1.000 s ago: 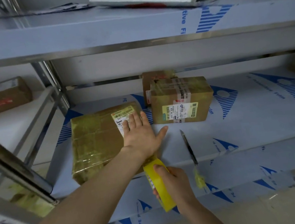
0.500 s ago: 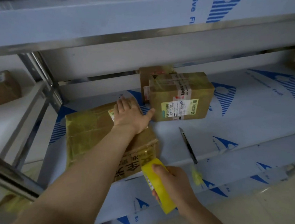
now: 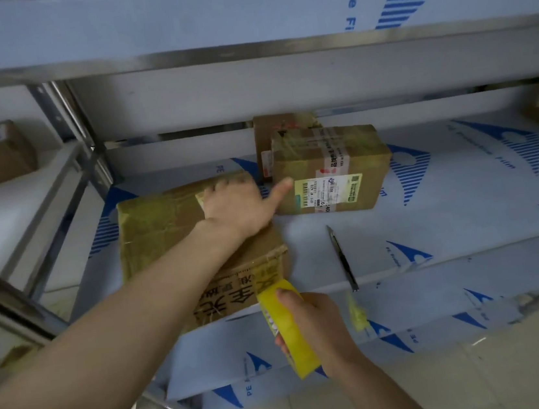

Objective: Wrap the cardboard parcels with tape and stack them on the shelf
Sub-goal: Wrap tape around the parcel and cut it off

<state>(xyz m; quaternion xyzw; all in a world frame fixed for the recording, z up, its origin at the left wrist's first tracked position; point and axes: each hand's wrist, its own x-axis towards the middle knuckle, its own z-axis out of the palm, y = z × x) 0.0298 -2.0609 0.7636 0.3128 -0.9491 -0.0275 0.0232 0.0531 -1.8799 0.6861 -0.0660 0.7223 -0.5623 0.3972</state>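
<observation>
Taping under way at the front edge of the shelf (image 3: 465,207). Parcel (image 3: 162,227) sits at 9 o'clock of view centre, partly wrapped in yellowish film.

Change over the last second: left hand (image 3: 238,208) has slid from the near part of the parcel top to the far edge. Its fingers now hook over that edge and the thumb is splayed toward 2 o'clock. The parcel's near face, with large printed characters, now shows. A second ago it was out of sight, so the box looks tipped or drawn back, though head movement may account for part of this.

Right hand (image 3: 320,327) is clamped round the tape roll (image 3: 288,329) at 5 o'clock of the parcel, just below its near corner. A strip runs from the roll up onto the printed face and appears stuck there.

Reading: a fresh face is up for the next band. Left hand anchors while right hand pays out tape. This wrap is not yet finished and stacking is still to come.

Knife (image 3: 342,256) lies at 3 o'clock of the parcel, apart from it, with its handle end at the shelf lip. A yellow scrap (image 3: 357,312) hangs just below it. The knife will probably be needed for the cut.

Labelled box (image 3: 328,170) stands at 1 o'clock of the parcel, near the thumb, with another box (image 3: 272,129) behind it.
</observation>
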